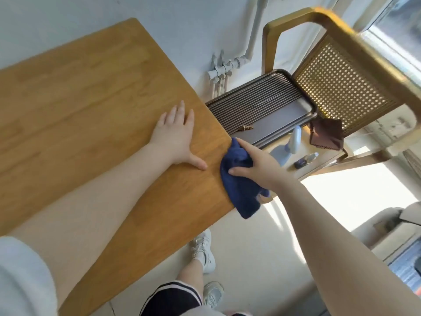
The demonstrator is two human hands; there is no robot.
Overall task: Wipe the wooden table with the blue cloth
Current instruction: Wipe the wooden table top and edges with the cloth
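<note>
From the head camera, the wooden tabletop [91, 115] fills the left half of the view, its long side running from about seven o'clock up to one o'clock along the right-hand edge. The blue cloth [239, 179] lies bunched right on that edge, at roughly four o'clock from the picture's middle, part on the wood and part hanging over the side toward the floor. Its long axis runs close to the edge line, from about eleven o'clock down to five o'clock, with the loose tail pointing to five. The right hand [259, 165] sits on top of the cloth from the three o'clock side, fingers curled over the bunched fabric and thumb pressed along its lower part, so it has hold of the cloth; how tightly is hard to judge, since the fold hides the palm. The left hand [177, 137] lies flat and spread on bare wood just beside the cloth at its nine o'clock, holding nothing. Unwiped wood stretches toward nine and ten o'clock, so the stroke likely goes that way.
</note>
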